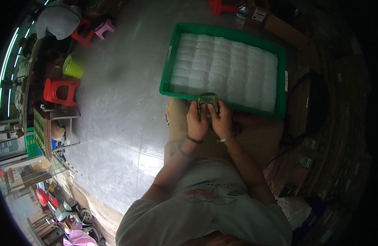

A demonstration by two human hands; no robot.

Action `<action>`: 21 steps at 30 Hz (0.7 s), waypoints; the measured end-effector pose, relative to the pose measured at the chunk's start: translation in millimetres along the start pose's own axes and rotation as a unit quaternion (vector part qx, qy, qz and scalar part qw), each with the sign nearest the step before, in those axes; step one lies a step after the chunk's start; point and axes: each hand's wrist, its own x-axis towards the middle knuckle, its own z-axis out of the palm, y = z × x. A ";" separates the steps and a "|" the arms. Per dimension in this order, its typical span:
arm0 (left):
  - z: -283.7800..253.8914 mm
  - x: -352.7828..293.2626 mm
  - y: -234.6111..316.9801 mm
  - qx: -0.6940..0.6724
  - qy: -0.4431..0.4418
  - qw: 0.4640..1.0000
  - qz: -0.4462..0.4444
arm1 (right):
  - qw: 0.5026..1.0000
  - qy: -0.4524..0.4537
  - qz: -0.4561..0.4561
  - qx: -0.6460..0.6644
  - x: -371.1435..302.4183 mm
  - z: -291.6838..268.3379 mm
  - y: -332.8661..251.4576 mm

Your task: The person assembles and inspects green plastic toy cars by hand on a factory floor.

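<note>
Green piece (208,97): small, glossy and squarish with rounded corners, held up in front of the body, seen over the near edge of the tray; its lower part is hidden by fingers.
Left hand (196,124): grip narrow, holding the piece at its left side, thumb toward the middle.
Right hand (222,121): grip equally narrow, holding the same piece from the right, its thumb near the other one.
Wrists: dark beaded bracelet (194,140) on the left, silvery bangle (226,137) on the right.
Tray (230,29): green, rectangular, just beyond the hands; what carries it is hard to tell.
White bundles (224,67): packed in rows inside the tray.
Floor (115,110): grey, with shiny patches.
Left side: red stool (61,91) near a lime bucket (73,67).
Far right: clear bottle (241,16) beside cardboard boxes (284,30).
</note>
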 end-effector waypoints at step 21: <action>-2.2 -2.1 -6.3 -0.061 -0.008 0.998 -0.007 | 0.997 -0.025 -0.010 -0.074 -4.0 -3.7 -4.4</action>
